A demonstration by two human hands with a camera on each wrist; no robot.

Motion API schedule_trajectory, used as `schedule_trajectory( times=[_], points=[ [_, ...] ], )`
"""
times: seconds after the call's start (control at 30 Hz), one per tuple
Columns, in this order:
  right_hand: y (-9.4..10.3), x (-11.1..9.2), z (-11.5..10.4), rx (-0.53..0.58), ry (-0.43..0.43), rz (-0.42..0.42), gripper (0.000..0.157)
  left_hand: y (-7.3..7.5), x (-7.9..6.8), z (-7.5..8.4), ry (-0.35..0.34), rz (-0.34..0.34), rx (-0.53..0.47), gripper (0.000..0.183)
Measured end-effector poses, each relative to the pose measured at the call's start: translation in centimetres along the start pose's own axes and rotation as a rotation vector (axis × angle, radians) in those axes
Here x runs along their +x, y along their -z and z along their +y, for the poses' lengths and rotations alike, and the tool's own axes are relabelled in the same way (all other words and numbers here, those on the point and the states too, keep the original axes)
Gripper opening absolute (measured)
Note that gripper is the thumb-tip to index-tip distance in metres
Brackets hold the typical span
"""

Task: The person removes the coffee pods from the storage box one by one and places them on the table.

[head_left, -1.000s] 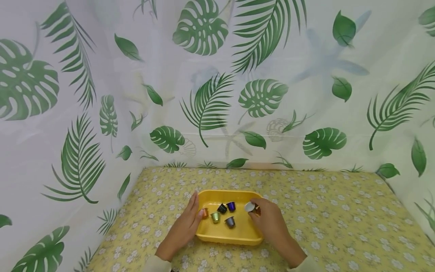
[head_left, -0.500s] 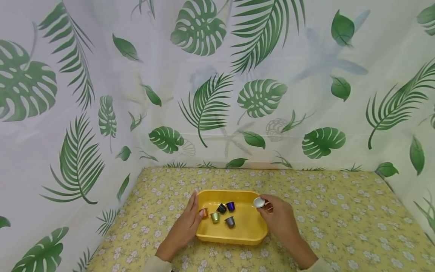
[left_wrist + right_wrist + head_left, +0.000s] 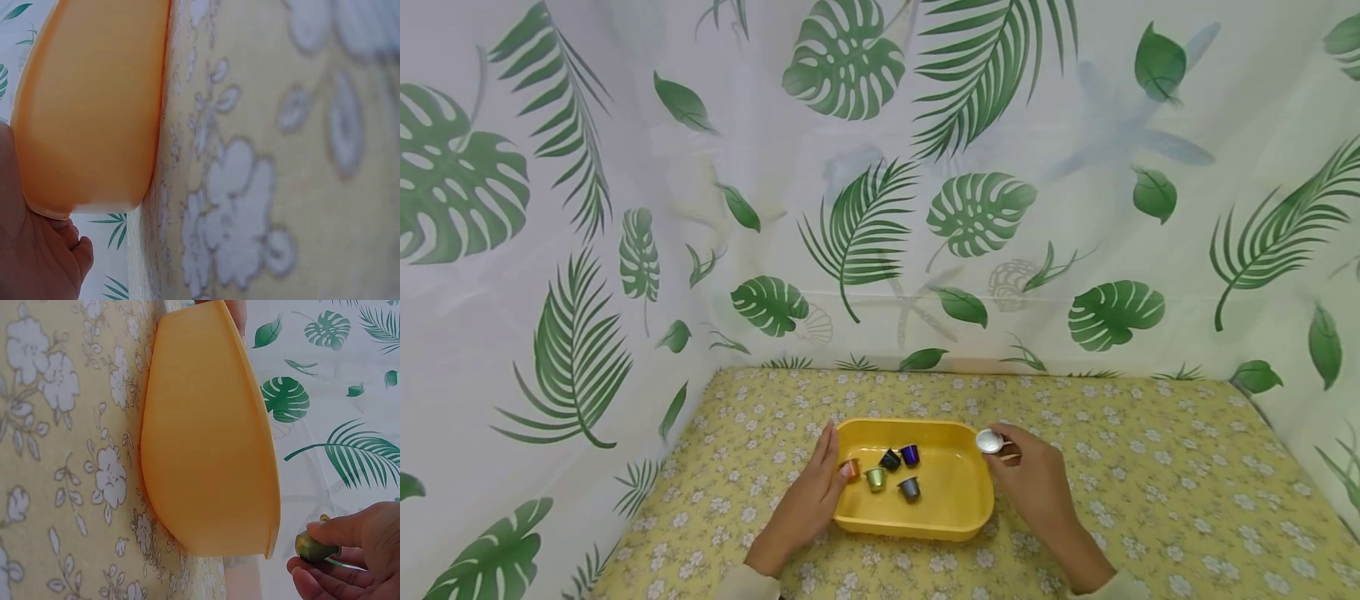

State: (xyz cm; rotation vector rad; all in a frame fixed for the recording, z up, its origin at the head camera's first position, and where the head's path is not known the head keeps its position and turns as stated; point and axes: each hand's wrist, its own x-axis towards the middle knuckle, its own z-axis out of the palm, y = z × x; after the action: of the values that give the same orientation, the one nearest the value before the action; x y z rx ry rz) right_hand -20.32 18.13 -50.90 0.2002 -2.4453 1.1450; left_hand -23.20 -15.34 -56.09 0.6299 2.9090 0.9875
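A yellow plastic tray (image 3: 951, 483) lies on the table. My left hand (image 3: 805, 500) grips its left rim, thumb on the inner side and fingers outside. Between the thumb and fingers of my right hand (image 3: 1037, 479) is a coffee capsule (image 3: 989, 442), held at the tray's right rim with its silver lid showing. From the right wrist view its body looks olive-gold. Inside the tray lie an orange capsule (image 3: 852, 469) beside my left thumb, a light green capsule (image 3: 876, 479), a black capsule (image 3: 890, 460), a purple-blue capsule (image 3: 911, 454) and a grey capsule (image 3: 909, 489).
A yellow floral cloth (image 3: 1120, 492) covers the table under and around the tray. White sheeting (image 3: 880, 350) with green leaf prints hangs along the back and the sides.
My right hand has carried the held capsule rightward and slightly up, from over the tray to its right rim. My left hand and the other capsules stay in place.
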Motion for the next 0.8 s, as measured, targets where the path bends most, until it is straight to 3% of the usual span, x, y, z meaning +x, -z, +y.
schedule_trajectory(
  times=[0.33, 0.8],
  points=[
    [0.7, 0.2, 1.2, 0.026, 0.010, 0.032, 0.038, 0.3, -0.1, 0.5, 0.007, 0.003, 0.006, 0.065],
    [1.3, 0.9, 2.7, -0.036, 0.005, 0.055, 0.038, 0.5, 0.0, 0.7, 0.011, -0.011, -0.010, 0.065]
  ],
)
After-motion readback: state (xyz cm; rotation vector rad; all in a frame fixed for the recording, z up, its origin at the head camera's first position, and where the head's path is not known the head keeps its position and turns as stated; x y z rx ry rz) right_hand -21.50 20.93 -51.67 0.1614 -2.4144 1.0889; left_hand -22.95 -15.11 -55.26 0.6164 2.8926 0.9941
